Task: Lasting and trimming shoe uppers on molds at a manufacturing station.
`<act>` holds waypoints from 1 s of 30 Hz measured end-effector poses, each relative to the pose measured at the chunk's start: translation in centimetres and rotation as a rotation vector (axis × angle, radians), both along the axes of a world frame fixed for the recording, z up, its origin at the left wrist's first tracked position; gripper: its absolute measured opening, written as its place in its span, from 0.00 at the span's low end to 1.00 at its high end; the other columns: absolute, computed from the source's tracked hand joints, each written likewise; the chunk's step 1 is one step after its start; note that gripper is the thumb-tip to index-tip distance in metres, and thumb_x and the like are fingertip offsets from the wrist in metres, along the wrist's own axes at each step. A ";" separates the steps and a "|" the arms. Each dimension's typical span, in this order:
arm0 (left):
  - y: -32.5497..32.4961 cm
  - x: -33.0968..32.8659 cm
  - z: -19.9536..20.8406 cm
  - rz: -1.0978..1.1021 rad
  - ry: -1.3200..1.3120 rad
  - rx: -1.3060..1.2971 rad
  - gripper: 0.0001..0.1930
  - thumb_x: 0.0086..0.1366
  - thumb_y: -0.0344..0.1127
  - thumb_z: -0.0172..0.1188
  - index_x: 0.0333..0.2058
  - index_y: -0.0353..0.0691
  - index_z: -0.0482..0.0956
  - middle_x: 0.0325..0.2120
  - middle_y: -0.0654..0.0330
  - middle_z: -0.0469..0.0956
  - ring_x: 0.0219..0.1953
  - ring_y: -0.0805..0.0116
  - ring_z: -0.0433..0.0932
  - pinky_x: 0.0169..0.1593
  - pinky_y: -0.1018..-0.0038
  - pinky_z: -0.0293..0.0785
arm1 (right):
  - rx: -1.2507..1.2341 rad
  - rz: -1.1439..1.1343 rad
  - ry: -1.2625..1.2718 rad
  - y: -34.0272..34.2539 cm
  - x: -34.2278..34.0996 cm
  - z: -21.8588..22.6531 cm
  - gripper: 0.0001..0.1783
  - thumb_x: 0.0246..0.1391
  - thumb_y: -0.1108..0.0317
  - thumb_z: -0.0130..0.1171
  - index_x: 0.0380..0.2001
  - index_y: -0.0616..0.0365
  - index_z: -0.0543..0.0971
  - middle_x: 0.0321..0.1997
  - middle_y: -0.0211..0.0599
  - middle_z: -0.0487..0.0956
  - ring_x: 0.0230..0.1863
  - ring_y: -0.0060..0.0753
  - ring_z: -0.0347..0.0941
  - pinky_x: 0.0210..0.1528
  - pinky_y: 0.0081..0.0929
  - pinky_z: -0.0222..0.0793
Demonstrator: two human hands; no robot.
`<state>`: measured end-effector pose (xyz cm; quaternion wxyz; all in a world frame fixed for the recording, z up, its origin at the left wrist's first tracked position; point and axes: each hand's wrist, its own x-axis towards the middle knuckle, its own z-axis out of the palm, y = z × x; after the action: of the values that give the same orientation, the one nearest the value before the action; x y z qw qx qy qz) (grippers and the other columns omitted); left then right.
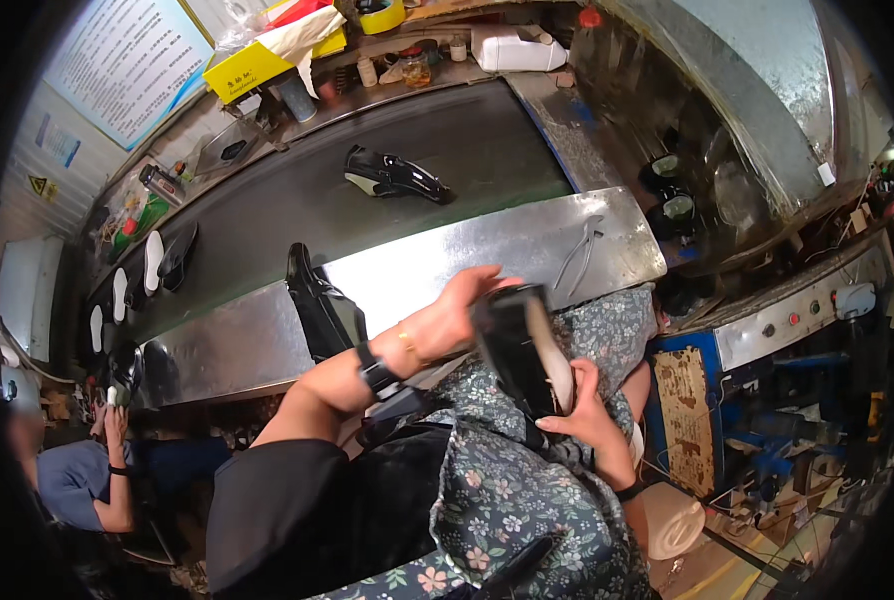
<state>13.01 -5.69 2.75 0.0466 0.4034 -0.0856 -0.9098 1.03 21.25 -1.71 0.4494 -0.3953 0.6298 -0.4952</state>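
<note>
A black shoe (pixel 512 350) with a pale sole side is held over my lap, slightly blurred. My left hand (pixel 457 308) grips its upper end, part of the fingers hidden behind it. At the lower end my right hand (pixel 589 412) is closed on it, thumb along the near end and fingers by the pale side. To the left of my left hand, another glossy black shoe (pixel 317 305) rests on the metal ledge (pixel 417 255). A pair of pliers (pixel 579 255) lies on the ledge's right part, beyond my hands.
Behind the ledge runs a dark conveyor belt (pixel 287 200) bearing a black shoe (pixel 397 178) and, at left, several white soles or insoles (pixel 154 262). A yellow box (pixel 272 60) and bottles line the far shelf. A co-worker (pixel 87 480) sits at lower left. A control panel (pixel 792 320) stands at right.
</note>
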 end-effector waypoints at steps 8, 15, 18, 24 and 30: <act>10.9 -12.8 5.9 -0.017 0.509 -0.840 0.27 0.62 0.38 0.62 0.58 0.36 0.67 0.56 0.56 0.69 0.60 0.64 0.63 0.62 0.70 0.59 | -0.307 -0.623 -0.444 5.1 2.2 6.7 0.59 0.39 0.73 0.60 0.73 0.47 0.41 0.67 0.44 0.61 0.51 0.34 0.72 0.48 0.27 0.73; 11.1 -8.0 1.9 -0.811 0.650 -0.934 0.13 0.68 0.27 0.56 0.50 0.32 0.74 0.41 0.60 0.80 0.43 0.71 0.78 0.52 0.74 0.73 | -0.368 -1.211 0.426 20.8 -9.1 15.9 0.45 0.45 0.70 0.55 0.69 0.62 0.55 0.60 0.43 0.70 0.51 0.32 0.73 0.50 0.26 0.71; 8.8 -4.9 -2.2 -0.868 0.414 -1.135 0.11 0.67 0.25 0.55 0.48 0.31 0.74 0.40 0.59 0.80 0.43 0.69 0.78 0.50 0.74 0.74 | -0.219 -1.421 0.769 27.2 -15.6 19.2 0.41 0.45 0.68 0.64 0.65 0.63 0.64 0.56 0.39 0.71 0.54 0.30 0.69 0.55 0.29 0.66; 6.6 -1.9 -5.8 -0.757 0.285 -1.060 0.10 0.67 0.24 0.55 0.46 0.30 0.75 0.40 0.58 0.80 0.42 0.70 0.79 0.48 0.76 0.75 | 0.529 -1.639 1.123 37.1 -23.4 21.2 0.43 0.37 0.52 0.69 0.63 0.41 0.71 0.54 0.51 0.69 0.49 0.49 0.73 0.51 0.37 0.69; 7.3 -2.0 -4.7 -0.750 0.248 -1.149 0.11 0.67 0.25 0.56 0.48 0.31 0.75 0.39 0.60 0.80 0.40 0.73 0.79 0.45 0.78 0.75 | 0.574 -1.489 0.922 41.0 -25.4 21.4 0.45 0.36 0.53 0.71 0.63 0.40 0.71 0.54 0.53 0.70 0.52 0.51 0.73 0.54 0.39 0.68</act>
<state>10.97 1.58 -1.97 -0.0551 0.1512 -0.6809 -0.7145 -24.41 62.25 19.65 -0.1998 0.0803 0.9371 -0.2746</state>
